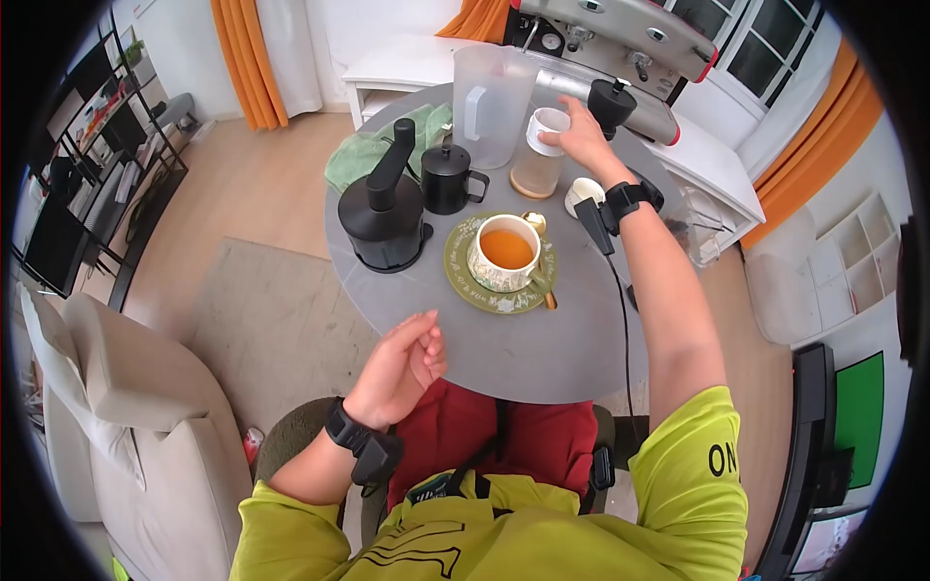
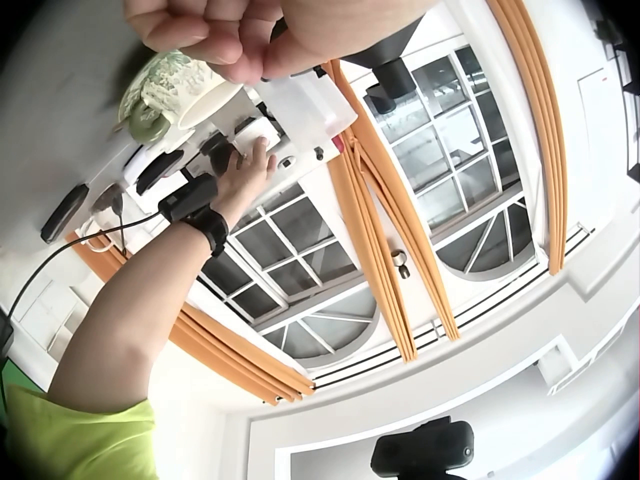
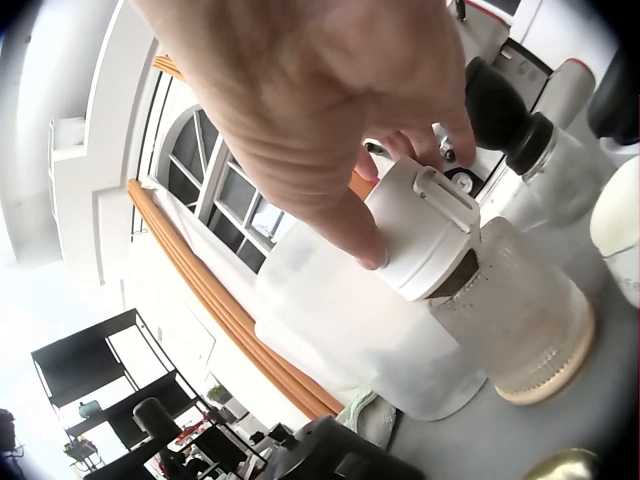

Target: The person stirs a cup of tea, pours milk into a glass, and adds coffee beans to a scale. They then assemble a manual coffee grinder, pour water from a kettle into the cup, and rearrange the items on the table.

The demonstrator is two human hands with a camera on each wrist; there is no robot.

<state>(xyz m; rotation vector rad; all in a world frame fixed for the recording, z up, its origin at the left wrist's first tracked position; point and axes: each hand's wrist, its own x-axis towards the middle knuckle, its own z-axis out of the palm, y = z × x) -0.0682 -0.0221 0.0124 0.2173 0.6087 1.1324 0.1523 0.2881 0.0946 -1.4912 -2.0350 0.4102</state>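
The jar (image 1: 536, 167) stands upright at the table's (image 1: 542, 358) far side, beside the pitcher (image 1: 489, 92). My right hand (image 1: 581, 140) reaches it, fingers curled on its white lid (image 3: 425, 235), apparently gripping. My left hand (image 1: 399, 366) idles loosely curled at the near edge, empty.

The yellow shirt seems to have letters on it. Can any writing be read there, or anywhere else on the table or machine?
"ON" stands in black on the right sleeve of the yellow shirt; its edge may cut off more.
The black print on the shirt front is too folded to read.
The dials on the coffee machine are too small to read.
Nothing else legible.
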